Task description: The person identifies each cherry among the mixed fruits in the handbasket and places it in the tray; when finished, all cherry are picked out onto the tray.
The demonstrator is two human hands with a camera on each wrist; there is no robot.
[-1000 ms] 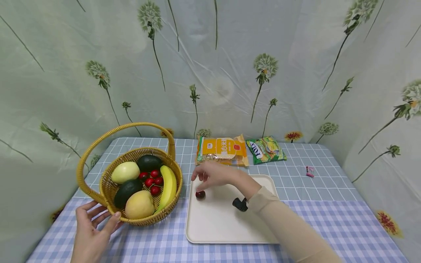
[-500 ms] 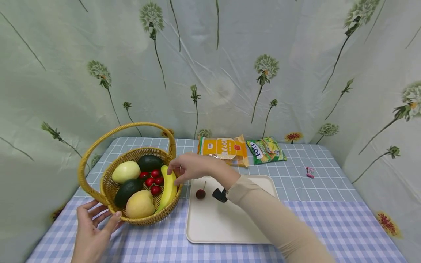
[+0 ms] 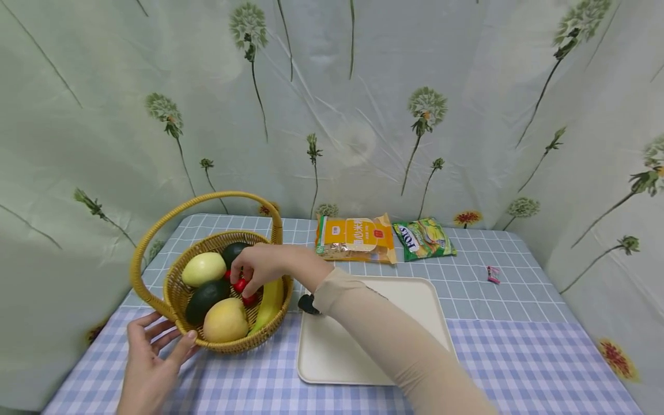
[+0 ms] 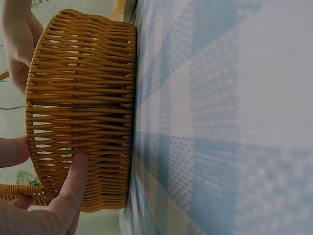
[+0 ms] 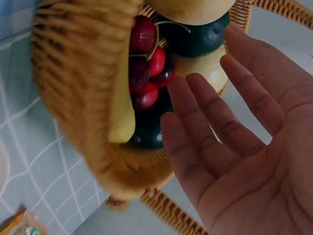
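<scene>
A wicker basket [image 3: 236, 347] with a tall handle stands on the table at left. It holds a banana [image 3: 271, 300], two dark green avocado-like fruits [image 3: 206, 301], a yellow fruit [image 3: 226, 321], a pale green fruit [image 3: 202, 269] and several cherries [image 5: 143, 35] with stems. My left hand [image 3: 151, 360] rests against the basket's near left side. In the left wrist view its straight finger [image 4: 73, 183] touches the woven wall and another fingertip meets the rim. Over the cherries hovers my right hand [image 3: 263, 262], fingers loosely bent, nothing between them in the right wrist view.
Right of the basket lies a cream tray [image 3: 353, 374], partly hidden by my right sleeve [image 3: 384, 334]. Behind it are an orange snack bag [image 3: 355, 237] and a green packet [image 3: 424, 237]. A small pink wrapped sweet [image 3: 493, 275] lies at right. A floral curtain hangs behind the table.
My right hand has moved left from above the tray, past the banana, to over the cherries in the basket. The dark cherry on the tray is now hidden. My left hand stays at the basket.
</scene>
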